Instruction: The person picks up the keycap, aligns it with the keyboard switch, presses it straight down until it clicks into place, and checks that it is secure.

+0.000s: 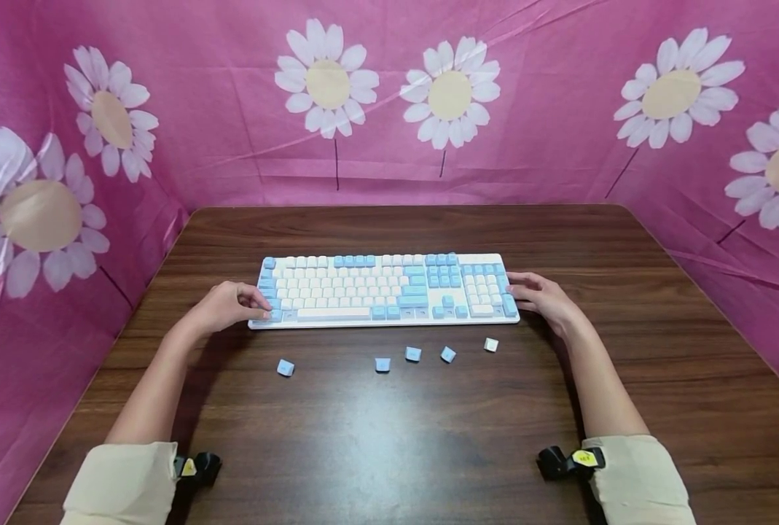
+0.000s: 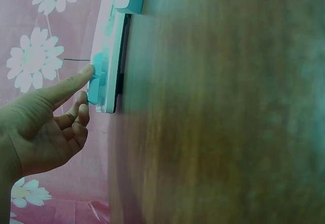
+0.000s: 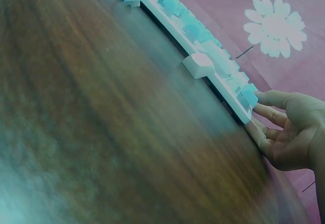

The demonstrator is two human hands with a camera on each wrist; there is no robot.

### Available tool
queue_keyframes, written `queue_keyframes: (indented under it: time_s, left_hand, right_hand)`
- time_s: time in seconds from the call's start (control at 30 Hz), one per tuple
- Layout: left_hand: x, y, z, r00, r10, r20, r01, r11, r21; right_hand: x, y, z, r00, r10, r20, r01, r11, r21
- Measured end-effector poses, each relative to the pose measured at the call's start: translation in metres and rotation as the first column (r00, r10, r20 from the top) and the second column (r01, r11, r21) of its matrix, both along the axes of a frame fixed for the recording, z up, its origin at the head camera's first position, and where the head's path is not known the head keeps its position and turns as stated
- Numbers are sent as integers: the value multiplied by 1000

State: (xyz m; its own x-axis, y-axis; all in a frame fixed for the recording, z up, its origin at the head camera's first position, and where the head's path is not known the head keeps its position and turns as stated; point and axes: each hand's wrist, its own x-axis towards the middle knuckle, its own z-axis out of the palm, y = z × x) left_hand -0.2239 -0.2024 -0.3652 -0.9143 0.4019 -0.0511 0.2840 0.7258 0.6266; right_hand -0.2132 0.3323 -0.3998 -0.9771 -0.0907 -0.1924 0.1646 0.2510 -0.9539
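Observation:
A white and light-blue computer keyboard (image 1: pixel 337 283) lies on the table, several switches bare of keycaps. My left hand (image 1: pixel 228 302) grips its left end, thumb on the blue keycap at the near corner. In the left wrist view, the thumb (image 2: pixel 81 79) presses against that keycap and the other fingers curl beside the keyboard's end. My right hand (image 1: pixel 543 300) touches the right end with fairly straight fingers. The right wrist view shows those fingertips (image 3: pixel 264 97) against the corner with the blue keycap (image 3: pixel 249 96).
Several loose keycaps lie in front of the keyboard: a blue keycap (image 1: pixel 286 367) at left, others near the middle, and a white keycap (image 1: pixel 490 345) at right. The brown wooden table (image 1: pixel 376 452) meets a pink flowered cloth (image 1: pixel 389 168) behind and at both sides.

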Motion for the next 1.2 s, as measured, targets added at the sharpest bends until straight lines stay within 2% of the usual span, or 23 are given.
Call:
queue_keyframes:
  time_s: [0.1,0.37,0.8,1.07,1.2]
  left_hand:
    - [1,-1,-1,1000,4,-4,-4,1000,6]
    - [6,-3,-2,1000,-4,-24,4,1000,1]
    - [25,-4,3,999,-40,25,39,997,64]
    - [32,-2,-2,989,-133,58,124,983,136]
    - [34,-1,-5,975,-202,95,184,968,168]
  right_hand:
    - [0,0,0,1000,-3,-8,3,1000,-9]
    - [-1,-1,1,999,-13,35,12,1000,28]
    - [-1,-1,2,999,-21,43,20,1000,22]
    - [0,-1,3,999,-18,37,18,1000,22]
    - [-1,-2,2,999,-21,41,20,999,30]
